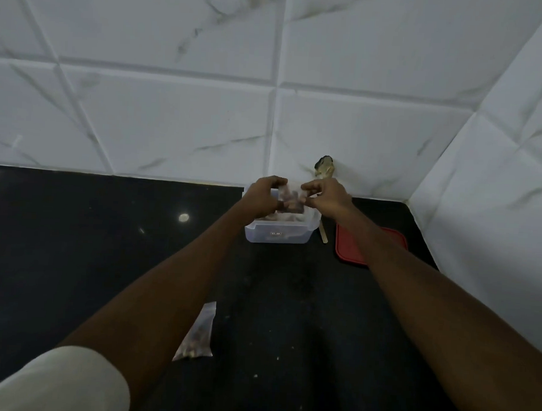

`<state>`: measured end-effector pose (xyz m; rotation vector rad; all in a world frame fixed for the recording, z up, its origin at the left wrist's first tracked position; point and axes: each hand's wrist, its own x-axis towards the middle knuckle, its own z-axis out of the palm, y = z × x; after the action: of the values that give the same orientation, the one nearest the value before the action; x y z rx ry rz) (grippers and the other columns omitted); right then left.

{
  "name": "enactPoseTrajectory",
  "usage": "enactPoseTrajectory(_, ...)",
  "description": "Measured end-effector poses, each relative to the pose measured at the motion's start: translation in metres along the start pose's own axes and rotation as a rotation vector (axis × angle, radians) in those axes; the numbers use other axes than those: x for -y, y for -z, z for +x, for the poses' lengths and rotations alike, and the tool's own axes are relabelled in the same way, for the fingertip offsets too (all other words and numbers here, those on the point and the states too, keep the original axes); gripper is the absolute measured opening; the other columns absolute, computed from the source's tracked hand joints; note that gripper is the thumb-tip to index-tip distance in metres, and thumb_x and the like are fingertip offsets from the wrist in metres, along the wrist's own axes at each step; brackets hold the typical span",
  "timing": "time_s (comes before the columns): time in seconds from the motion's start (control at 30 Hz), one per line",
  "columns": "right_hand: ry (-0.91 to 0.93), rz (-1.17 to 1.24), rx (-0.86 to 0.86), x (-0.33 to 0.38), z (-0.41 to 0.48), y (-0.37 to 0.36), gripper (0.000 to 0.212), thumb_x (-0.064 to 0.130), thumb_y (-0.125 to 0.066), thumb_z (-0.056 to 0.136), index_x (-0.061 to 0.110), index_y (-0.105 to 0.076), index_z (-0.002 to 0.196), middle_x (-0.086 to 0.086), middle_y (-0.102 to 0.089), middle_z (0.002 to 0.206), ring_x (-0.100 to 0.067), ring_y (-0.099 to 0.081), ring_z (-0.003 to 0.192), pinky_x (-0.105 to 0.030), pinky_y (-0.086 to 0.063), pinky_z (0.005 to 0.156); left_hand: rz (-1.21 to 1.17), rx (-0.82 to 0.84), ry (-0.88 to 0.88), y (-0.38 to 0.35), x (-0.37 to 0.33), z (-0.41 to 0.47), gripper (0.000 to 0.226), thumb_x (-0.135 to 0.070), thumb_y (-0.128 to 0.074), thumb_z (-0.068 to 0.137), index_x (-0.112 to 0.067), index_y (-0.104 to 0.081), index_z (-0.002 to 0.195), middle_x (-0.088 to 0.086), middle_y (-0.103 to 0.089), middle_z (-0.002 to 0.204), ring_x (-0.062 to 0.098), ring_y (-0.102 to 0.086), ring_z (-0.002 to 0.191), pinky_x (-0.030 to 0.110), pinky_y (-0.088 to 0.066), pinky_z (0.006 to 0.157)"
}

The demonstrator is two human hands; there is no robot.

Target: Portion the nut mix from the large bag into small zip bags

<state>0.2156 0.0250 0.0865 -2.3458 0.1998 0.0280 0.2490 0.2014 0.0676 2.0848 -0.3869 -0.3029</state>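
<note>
Both arms reach out over a black counter (106,244). My left hand (265,195) and my right hand (326,197) each pinch one side of a small clear zip bag (290,198) with dark nut pieces in it. They hold it just above a clear plastic tub (277,235) that stands near the wall and has nut mix inside. A second small zip bag (197,337) with nuts lies flat on the counter, close to my left forearm. The large bag is not in view.
A red lid (395,240) lies right of the tub, partly under my right forearm. A wooden spoon (322,231) leans against the tiled wall behind the tub. White marble tiles close in the back and the right side, forming a corner.
</note>
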Motion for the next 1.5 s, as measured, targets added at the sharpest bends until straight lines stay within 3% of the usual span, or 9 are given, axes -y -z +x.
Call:
enactPoseTrajectory(0.07,-0.023,-0.105,0.016,-0.002,0.005,-0.002,0.038,0.016,-0.071,0.090,0.013,-0.065,0.127,0.000,-0.068,0.119,-0.010,-0.058,0.109,-0.004,-0.026,0.063,0.066,0.026,0.012,-0.004,0.005,0.007,0.068,-0.004,-0.077,0.079,-0.013,-0.048,0.140,0.006,-0.053,0.139,0.022,-0.057,0.117,0.036,-0.054,0.094)
enactPoseTrajectory(0.13,-0.046,-0.212,0.031,-0.005,0.016,-0.007,0.036,0.018,-0.071,0.090,0.016,-0.066,0.125,0.002,-0.069,0.118,-0.011,-0.057,0.112,-0.003,-0.025,0.077,0.124,0.052,0.024,-0.007,0.011,0.017,0.069,-0.007,-0.079,0.078,-0.012,-0.048,0.140,0.008,-0.053,0.139,0.023,-0.053,0.124,0.033,-0.047,0.102)
enactPoseTrajectory(0.2,-0.044,-0.376,0.031,-0.011,0.028,-0.015,0.034,0.024,-0.073,0.087,0.023,-0.069,0.121,0.003,-0.070,0.115,-0.018,-0.055,0.118,-0.033,-0.028,0.101,0.184,0.093,0.031,-0.011,0.018,0.026,0.069,-0.010,-0.078,0.079,-0.010,-0.047,0.141,0.008,-0.053,0.139,0.023,-0.050,0.129,0.023,-0.040,0.098)
enactPoseTrajectory(0.27,-0.036,-0.533,0.044,-0.014,0.035,-0.019,0.031,0.027,-0.071,0.088,0.028,-0.069,0.119,0.004,-0.069,0.114,-0.020,-0.054,0.117,-0.042,-0.024,0.097,0.279,0.125,0.026,-0.016,0.021,0.033,0.067,-0.015,-0.077,0.081,-0.009,-0.047,0.141,0.009,-0.055,0.139,0.022,-0.050,0.128,0.021,-0.034,0.094)
enactPoseTrajectory(0.5,0.100,-0.962,0.096,-0.011,0.046,-0.028,0.028,0.027,-0.059,0.092,0.027,-0.066,0.119,-0.003,-0.059,0.122,-0.025,-0.041,0.123,-0.045,-0.025,0.100,0.467,0.201,0.047,-0.027,0.032,0.053,0.061,-0.020,-0.076,0.082,-0.009,-0.052,0.136,0.011,-0.058,0.134,0.025,-0.054,0.123,0.034,-0.042,0.104)
enactPoseTrajectory(0.77,0.171,-1.126,0.071,-0.017,0.046,-0.040,0.029,0.025,-0.052,0.096,0.019,-0.061,0.123,-0.009,-0.054,0.127,-0.028,-0.042,0.123,-0.045,-0.026,0.107,0.607,0.257,0.046,-0.031,0.040,0.060,0.043,-0.029,-0.069,0.089,-0.013,-0.060,0.128,0.012,-0.057,0.131,0.026,-0.049,0.123,0.037,-0.038,0.102)
enactPoseTrajectory(0.93,0.169,-1.004,0.026,-0.017,0.046,-0.038,0.028,0.026,-0.057,0.095,0.025,-0.065,0.122,-0.005,-0.055,0.124,-0.026,-0.042,0.122,-0.044,-0.028,0.102,0.568,0.204,0.036,-0.028,0.036,0.057,0.051,-0.022,-0.073,0.085,-0.012,-0.056,0.133,0.011,-0.059,0.130,0.025,-0.053,0.120,0.035,-0.042,0.101)
enactPoseTrajectory(1.27,0.237,-0.559,-0.331,-0.021,-0.005,-0.039,0.021,0.018,-0.065,0.090,0.020,-0.074,0.108,-0.007,-0.063,0.107,-0.029,-0.052,0.108,-0.038,-0.041,0.082,0.148,-0.353,-0.136,-0.026,0.029,-0.011,0.024,-0.013,-0.069,0.087,-0.010,-0.068,0.111,-0.006,-0.057,0.083,0.003,-0.051,0.069,0.004,-0.039,0.065)
enactPoseTrajectory(1.5,0.301,-0.441,-0.368,-0.023,-0.065,-0.071,0.016,0.018,-0.067,0.086,0.018,-0.075,0.100,-0.004,-0.063,0.099,-0.024,-0.054,0.098,-0.033,-0.043,0.077,0.111,-0.303,-0.139,-0.015,0.048,-0.091,0.019,-0.018,-0.070,0.088,-0.014,-0.068,0.106,-0.004,-0.060,0.086,0.004,-0.056,0.076,0.009,-0.042,0.071)
